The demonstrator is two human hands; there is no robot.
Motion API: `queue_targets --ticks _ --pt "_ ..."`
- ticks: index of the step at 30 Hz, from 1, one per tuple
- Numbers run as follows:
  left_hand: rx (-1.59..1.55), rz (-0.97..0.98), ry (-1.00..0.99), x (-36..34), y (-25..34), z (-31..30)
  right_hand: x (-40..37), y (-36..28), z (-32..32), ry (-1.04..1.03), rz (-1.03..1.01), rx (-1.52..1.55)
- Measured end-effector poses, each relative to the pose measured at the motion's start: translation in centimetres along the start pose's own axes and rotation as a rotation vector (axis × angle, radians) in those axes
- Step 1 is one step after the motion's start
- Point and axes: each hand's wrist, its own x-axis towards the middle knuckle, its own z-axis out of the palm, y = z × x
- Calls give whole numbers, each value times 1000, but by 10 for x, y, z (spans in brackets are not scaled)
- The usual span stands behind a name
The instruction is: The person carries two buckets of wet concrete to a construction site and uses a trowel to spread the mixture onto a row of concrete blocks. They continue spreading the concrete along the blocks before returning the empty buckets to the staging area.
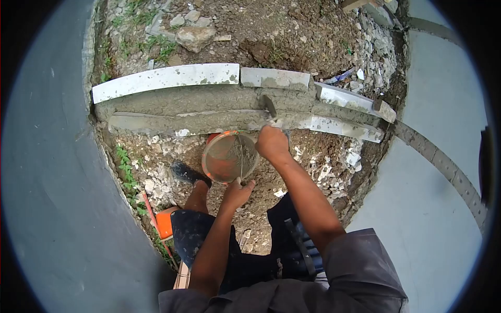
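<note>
My right hand is closed around the handle of a trowel, whose blade touches the wet mortar between two rows of slabs. Just below the mortar strip is an orange bucket with grey mortar inside. At the bucket's near rim my left hand is closed on its thin wire handle. White boards stand along the far side of the mortar, and a mortar-smeared edging runs along the near side.
Grey walls rise on both sides. Rubble and stones lie beyond the boards. A dark boot is beside the bucket, and an orange container sits at the lower left near a red rod.
</note>
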Motion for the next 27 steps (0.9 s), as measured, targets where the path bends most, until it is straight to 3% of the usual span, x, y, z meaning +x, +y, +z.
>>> queue_targets --ticks 2,5,8,9,11,13,15,16,17,18,19,21,22,23,25,26,27 --pt "11 33 69 5 -7 -4 -9 -56 15 38 -164 103" --pt "83 413 20 8 -27 1 -16 -126 33 -60 -358 252" --pt "-106 456 11 16 -49 7 -12 -164 27 -127 -413 349" --pt "-204 436 -14 20 -56 11 -6 -154 21 -119 -388 340" --pt "-34 497 -99 5 -21 -1 9 -131 7 -48 -359 364" --pt "-167 56 49 -4 -11 -2 42 -69 6 -132 -248 374" --pt "-125 41 77 -6 -8 -3 47 8 -14 -60 -197 357" --pt "-98 24 25 -10 1 -9 53 53 -20 -25 -199 200" --pt "-66 8 -26 -14 5 -14 36 77 -43 -75 -101 337" --pt "-39 -4 0 -13 2 -11 25 109 -47 0 -149 377" --pt "-41 -12 14 -8 -7 -7 12 132 -56 -104 2 329" --pt "-50 11 31 1 -27 4 -17 173 -29 31 21 581" --pt "-49 -54 -104 -16 -4 -13 -26 186 -7 39 156 809" --pt "-55 -64 -94 -9 -24 0 -30 194 17 45 294 1035" --pt "-15 51 -26 15 -76 35 -22 195 63 117 395 1089" --pt "55 -69 -118 -7 -54 20 -13 185 93 157 439 1128" --pt "50 -84 -101 -7 -62 25 -25 133 94 255 451 1040"
